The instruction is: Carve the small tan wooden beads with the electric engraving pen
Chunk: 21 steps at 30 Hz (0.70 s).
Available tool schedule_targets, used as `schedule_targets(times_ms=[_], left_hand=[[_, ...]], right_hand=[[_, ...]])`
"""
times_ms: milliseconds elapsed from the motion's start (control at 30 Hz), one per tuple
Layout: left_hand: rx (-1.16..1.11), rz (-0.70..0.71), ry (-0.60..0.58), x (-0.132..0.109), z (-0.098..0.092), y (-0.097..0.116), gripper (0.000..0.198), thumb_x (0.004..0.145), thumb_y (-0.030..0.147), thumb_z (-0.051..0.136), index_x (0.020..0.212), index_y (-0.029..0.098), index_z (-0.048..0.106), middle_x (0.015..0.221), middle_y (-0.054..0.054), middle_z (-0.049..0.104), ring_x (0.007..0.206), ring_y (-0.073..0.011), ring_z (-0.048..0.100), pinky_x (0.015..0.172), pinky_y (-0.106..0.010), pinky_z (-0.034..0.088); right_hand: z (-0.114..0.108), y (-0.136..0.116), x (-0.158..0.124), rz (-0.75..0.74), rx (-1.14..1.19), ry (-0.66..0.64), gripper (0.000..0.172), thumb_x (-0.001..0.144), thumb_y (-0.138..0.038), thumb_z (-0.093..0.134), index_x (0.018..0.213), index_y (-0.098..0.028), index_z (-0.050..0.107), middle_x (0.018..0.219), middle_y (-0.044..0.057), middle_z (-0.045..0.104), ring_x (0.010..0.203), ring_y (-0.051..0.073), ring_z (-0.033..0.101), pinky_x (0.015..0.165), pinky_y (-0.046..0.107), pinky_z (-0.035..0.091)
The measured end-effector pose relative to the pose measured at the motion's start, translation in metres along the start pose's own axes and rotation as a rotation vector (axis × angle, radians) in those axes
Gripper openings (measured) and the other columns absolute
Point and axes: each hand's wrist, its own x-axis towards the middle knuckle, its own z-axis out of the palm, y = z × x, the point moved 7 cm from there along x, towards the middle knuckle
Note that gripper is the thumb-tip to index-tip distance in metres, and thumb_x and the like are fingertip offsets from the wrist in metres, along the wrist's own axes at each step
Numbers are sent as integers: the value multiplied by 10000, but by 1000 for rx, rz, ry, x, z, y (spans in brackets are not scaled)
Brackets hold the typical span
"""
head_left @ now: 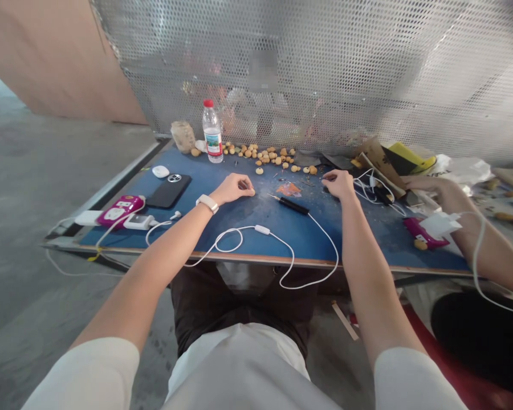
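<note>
Basically L hand (238, 189), R hand (338, 184) pinched over blue board (312, 242).

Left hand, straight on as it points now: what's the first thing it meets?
The left hand would probably meet the orange scrap on the blue board first. Its line passes close to the tip of the black-handled corded tool, which it could clip instead; depth is hard to judge.

no readable text, bottle label (214, 145) blurred

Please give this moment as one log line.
left hand: fingers pinched, item unclear | right hand: fingers pinched | between: black-handled corded tool | beyond: tan round pieces
</note>
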Motion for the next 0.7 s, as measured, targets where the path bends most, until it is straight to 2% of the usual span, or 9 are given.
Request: schedule_targets(times_ms=[200,333,433,600,700], left_hand=[[-14,5,1,0,3,0,291,851,365,1065,865,202,824,1007,-93,939,899,-208,833,946,-369,685],[16,31,0,-1,5,4,326,880,396,1078,873,201,817,1048,-98,942,918,-205,827,1010,-388,699],[61,60,-4,-2,7,8,278,912,374,1046,918,205,825,1063,-99,940,952,-218,830,1026,-396,687],[128,91,-10,-2,10,13,199,931,343,981,952,212,833,1071,-88,936,951,-213,812,980,-373,649],[135,84,1,-2,11,13,199,918,337,964,925,218,804,1032,-70,917,927,-207,792,938,-358,632]], right_hand=[[15,-25,-7,-118,13,-99,141,908,-313,875,992,-232,952,1101,151,960,1064,379,883,1141,538,687],[30,-64,-26,-332,90,-293,271,987,-502,889,1056,-254,975,1067,129,959,1018,361,865,1065,530,697],[42,-95,-48,-434,117,-468,382,1033,-611,888,1110,-249,983,1070,121,959,975,333,853,1016,489,681],[55,-127,-80,-501,106,-701,324,1014,-537,921,1169,-255,965,1093,88,957,975,293,834,980,429,639],[57,-137,-89,-511,84,-734,324,934,-488,993,1149,-248,949,1012,68,915,945,281,806,951,414,615]])
